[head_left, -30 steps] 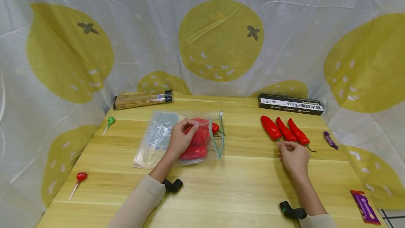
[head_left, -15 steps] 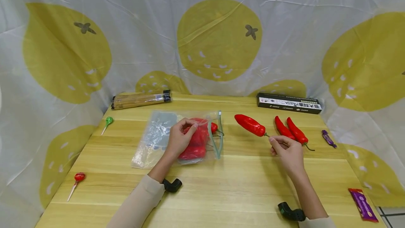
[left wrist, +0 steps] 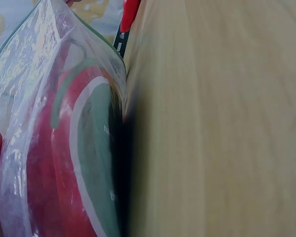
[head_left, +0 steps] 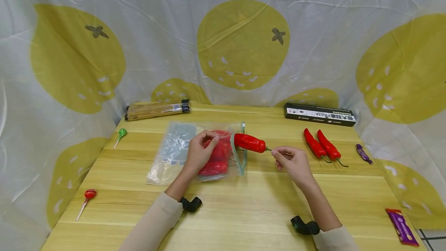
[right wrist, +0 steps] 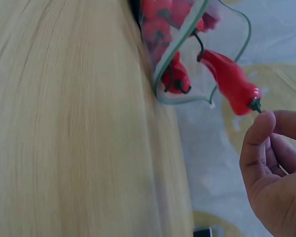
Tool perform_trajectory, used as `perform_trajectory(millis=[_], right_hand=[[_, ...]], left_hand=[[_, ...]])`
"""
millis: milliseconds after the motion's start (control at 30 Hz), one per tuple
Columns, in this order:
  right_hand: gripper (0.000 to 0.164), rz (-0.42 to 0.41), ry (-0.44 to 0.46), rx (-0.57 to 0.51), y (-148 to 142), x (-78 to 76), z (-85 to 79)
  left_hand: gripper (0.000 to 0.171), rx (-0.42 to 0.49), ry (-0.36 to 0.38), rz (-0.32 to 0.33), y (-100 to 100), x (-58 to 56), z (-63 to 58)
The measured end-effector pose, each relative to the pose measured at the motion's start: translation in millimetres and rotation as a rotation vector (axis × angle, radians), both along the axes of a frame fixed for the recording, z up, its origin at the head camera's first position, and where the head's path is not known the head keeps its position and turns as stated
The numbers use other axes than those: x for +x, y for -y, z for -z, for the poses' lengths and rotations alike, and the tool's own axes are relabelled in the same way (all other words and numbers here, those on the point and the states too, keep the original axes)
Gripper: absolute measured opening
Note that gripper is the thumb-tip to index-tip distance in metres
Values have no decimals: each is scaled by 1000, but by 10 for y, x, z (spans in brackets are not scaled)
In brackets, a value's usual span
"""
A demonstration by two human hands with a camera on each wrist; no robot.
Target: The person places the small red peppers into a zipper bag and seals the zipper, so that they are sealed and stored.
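Note:
My right hand pinches the green stem of a red chili pepper, whose tip enters the mouth of a clear zip bag. In the right wrist view this pepper points into the opening, edged by a green zip strip. My left hand pinches the bag's upper film near the mouth and holds it raised. Several red peppers lie inside the bag, blurred by the plastic; their stems show at the mouth. Two more red chili peppers lie on the table to the right.
At the back stand a wrapped bundle of sticks and a black pasta box. Green and red lollipops lie at the left. A small purple candy and a purple packet lie near the right edge.
My right hand has lifted the chili pepper by its stem from the row at the right and carried it left into the bag's mouth. The left hand has stayed in place.

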State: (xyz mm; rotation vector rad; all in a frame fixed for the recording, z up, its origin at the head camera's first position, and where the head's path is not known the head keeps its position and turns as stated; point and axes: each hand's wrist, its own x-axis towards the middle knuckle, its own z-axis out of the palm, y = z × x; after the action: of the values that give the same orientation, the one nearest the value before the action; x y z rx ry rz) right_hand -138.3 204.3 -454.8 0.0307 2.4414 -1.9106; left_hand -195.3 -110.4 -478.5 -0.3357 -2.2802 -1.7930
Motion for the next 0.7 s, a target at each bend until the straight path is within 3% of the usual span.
perform_trajectory(millis=[433, 700], right_hand=[[33, -109, -16, 4, 438, -338, 122], [25, -56, -20, -131, 653, -474, 219]], left_hand=[[16, -8, 7, 2, -26, 14, -4], [16, -33, 24, 25, -43, 173, -311]])
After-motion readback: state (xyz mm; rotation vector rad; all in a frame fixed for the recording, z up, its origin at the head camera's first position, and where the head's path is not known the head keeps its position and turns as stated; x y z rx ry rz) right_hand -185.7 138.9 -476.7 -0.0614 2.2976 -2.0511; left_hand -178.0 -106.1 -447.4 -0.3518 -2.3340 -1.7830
